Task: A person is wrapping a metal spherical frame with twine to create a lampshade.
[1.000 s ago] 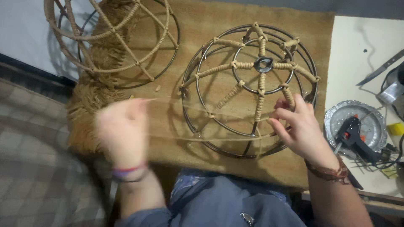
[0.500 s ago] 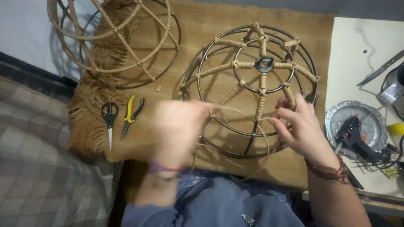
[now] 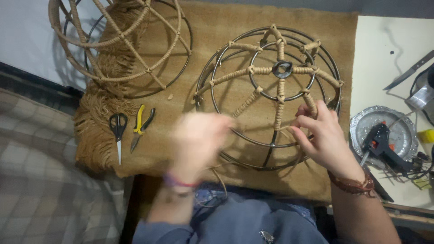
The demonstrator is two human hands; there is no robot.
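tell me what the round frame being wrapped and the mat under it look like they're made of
Round frame: looks like dark metal wire, thin rigid rings with a dull sheen; several spokes are bound in tan fibre cord, likely jute. Mat: coarse brown woven cloth, probably burlap, with a matte weave and a shaggy frayed fringe at its left edge.

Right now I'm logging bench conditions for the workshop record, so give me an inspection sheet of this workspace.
Surface: brown burlap mat, fringed at its left edge, over the table.
Job's things: domed wire frame, spokes partly wrapped in jute cord.
Clutter: scissors and yellow-handled pliers side by side; second wrapped frame at top left.
Grips: right hand on a lower spoke; left hand motion-blurred, grip unclear.
Cables: tangle by the glue gun, which lies in a silver dish.
Surroundings: pale side table, checked cloth at left.
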